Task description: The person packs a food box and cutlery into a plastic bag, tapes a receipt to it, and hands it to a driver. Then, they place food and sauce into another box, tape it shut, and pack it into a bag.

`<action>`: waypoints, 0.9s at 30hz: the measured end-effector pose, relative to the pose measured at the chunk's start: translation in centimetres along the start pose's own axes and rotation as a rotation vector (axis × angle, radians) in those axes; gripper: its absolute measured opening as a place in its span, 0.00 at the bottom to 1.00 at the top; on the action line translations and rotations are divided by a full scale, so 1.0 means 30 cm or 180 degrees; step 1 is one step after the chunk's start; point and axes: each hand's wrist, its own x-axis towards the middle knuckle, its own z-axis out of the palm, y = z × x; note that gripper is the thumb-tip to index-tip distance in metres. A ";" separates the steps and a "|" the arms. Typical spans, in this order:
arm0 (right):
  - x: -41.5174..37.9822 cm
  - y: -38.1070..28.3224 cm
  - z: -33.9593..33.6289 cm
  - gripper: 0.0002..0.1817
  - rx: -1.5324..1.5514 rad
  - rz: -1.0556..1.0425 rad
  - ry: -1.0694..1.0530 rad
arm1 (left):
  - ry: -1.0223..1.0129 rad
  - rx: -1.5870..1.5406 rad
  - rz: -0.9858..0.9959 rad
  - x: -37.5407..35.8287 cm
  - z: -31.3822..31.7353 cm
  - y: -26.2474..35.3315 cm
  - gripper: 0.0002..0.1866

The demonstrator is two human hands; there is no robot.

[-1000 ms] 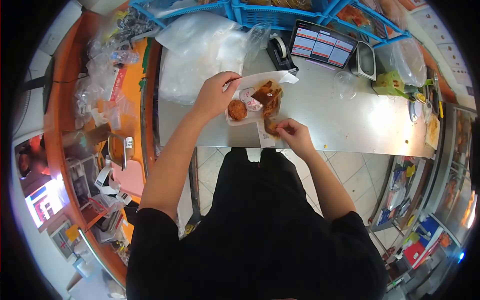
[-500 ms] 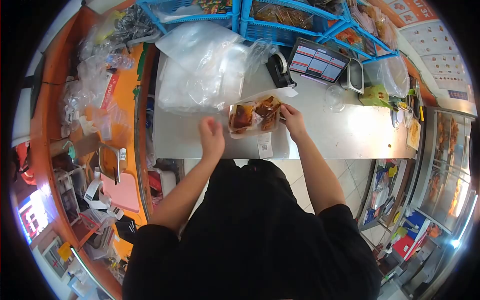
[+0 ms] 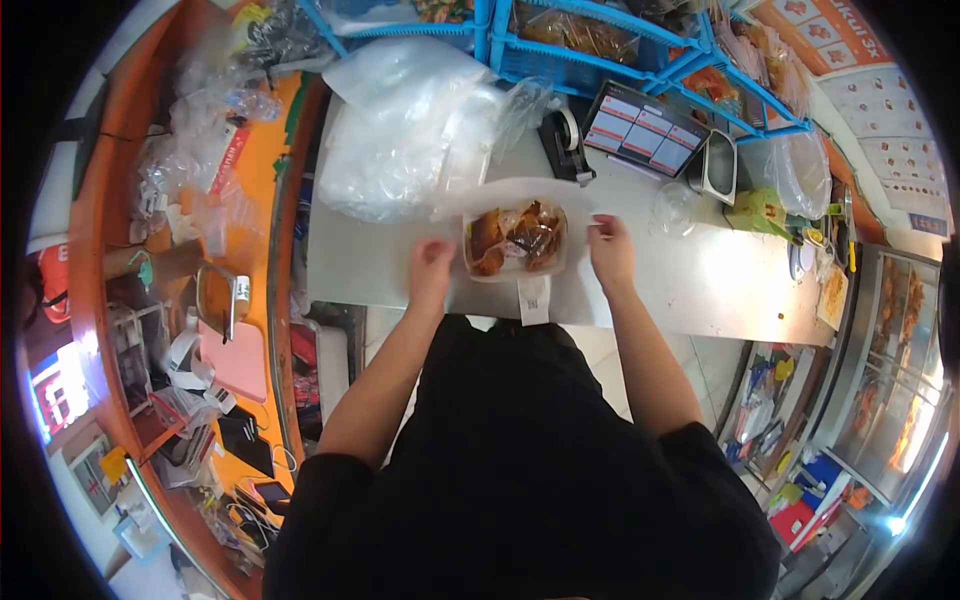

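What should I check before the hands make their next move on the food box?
1. Food box flat on the steel counter: ok.
2. Left hand beside the box's left edge: ok; contact cannot tell.
3. Right hand at the box's right side: ok; whether it grips anything cannot tell.
4. Lid open behind the box, food uncovered: ok.
5. Receipt slip at the counter's near edge, overhanging: not ok.
6. Tape dispenser and tablet apart from the box: ok.

White food box (image 3: pixel 515 270), open, fried pieces inside, flat on steel counter near edge; paper slip (image 3: pixel 533 299) just below.
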 end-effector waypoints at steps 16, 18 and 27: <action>-0.207 0.013 0.133 0.34 -0.0560 -0.1634 0.0310 | 0.0295 0.3301 0.3084 -0.135 0.136 -0.029 0.39; -0.206 0.043 0.190 0.35 0.0495 -0.1075 -0.0206 | -0.0153 0.0587 0.1714 -0.115 0.183 -0.077 0.44; -0.048 0.007 0.195 0.33 0.0365 -0.0492 -0.0832 | -0.0717 0.0119 0.0348 -0.014 0.175 0.018 0.30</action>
